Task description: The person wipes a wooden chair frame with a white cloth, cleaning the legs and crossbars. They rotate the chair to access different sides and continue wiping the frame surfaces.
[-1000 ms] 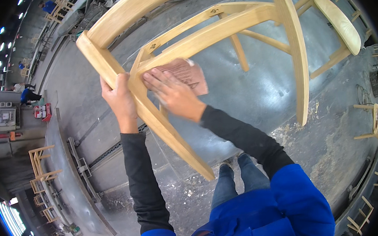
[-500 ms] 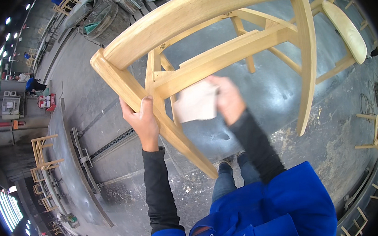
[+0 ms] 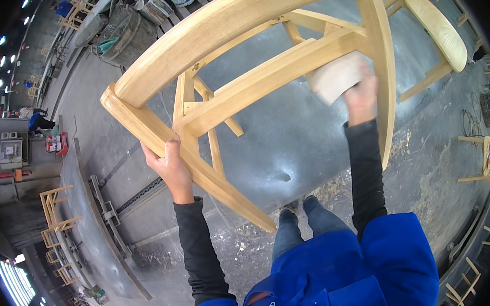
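An unfinished pale wooden chair frame (image 3: 208, 27) stands tilted before me, with a curved backrest and no seat panel. My left hand (image 3: 169, 168) is closed around the chair's left post (image 3: 215, 180), thumb on top. In my right hand (image 3: 361, 96) is a pale, slightly curled sheet that looks like sandpaper (image 3: 335, 80). That sheet lies against or just below the lower cross rail (image 3: 273, 74), close to the right post (image 3: 387, 86). From this angle I cannot tell how firmly it touches the wood. The right fingers are partly hidden and slightly blurred.
Under the chair is a grey metal-like surface (image 3: 257, 169). Another chair with a pale curved backrest (image 3: 438, 31) stands at the far right. A small wooden frame (image 3: 487, 159) lies lower right. Bins (image 3: 126, 36) stand at the back left, and chair frames (image 3: 56, 217) line the left.
My right hand has swept right with the sheet, from near the left post to near the right post. The chair and my left hand sit slightly further left in view.
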`<state>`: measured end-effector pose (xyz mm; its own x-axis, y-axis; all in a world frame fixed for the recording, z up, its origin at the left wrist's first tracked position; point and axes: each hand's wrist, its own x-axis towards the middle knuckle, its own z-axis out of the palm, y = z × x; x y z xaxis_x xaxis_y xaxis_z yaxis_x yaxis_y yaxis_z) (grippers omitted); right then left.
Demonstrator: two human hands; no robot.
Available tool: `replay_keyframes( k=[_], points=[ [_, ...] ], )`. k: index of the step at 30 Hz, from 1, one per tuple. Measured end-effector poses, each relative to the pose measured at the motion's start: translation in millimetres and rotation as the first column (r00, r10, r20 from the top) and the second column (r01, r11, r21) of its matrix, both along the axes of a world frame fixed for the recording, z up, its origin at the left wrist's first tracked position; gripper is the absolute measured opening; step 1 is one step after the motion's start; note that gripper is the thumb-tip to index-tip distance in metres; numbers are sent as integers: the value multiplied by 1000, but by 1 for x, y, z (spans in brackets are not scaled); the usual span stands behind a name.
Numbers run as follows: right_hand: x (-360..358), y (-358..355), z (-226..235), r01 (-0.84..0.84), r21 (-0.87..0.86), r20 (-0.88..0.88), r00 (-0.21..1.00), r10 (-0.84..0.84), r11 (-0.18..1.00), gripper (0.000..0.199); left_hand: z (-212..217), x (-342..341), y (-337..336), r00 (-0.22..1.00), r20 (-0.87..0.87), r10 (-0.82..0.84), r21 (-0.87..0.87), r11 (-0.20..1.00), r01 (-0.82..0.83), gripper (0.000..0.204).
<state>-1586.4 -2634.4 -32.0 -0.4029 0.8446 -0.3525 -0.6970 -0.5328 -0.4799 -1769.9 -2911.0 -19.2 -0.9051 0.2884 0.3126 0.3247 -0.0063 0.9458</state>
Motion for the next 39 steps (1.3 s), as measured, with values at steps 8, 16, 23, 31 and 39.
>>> replay_keyframes(
  k=[8,16,23,31,39],
  points=[
    [-91,-152,-61,-466,-324,-348,868,354,823,30,3,8,1,1000,23,15,-8,1000,-15,34],
    [-13,-94,-41,-686,611,667,715,210,395,26,-4,26,0,1000,-22,4,16,1000,-4,37],
    [63,28,-37,75,132,-13,997,-74,988,31,-5,18,8,1000,-5,9,12,1000,-9,33],
    [-15,7,-64,29,760,528,555,-643,649,42,2,2,20,999,41,3,24,1000,-4,34],
    [-89,-127,-75,-286,910,414,663,-623,300,32,0,-14,39,997,79,-22,44,999,18,36]
  ],
)
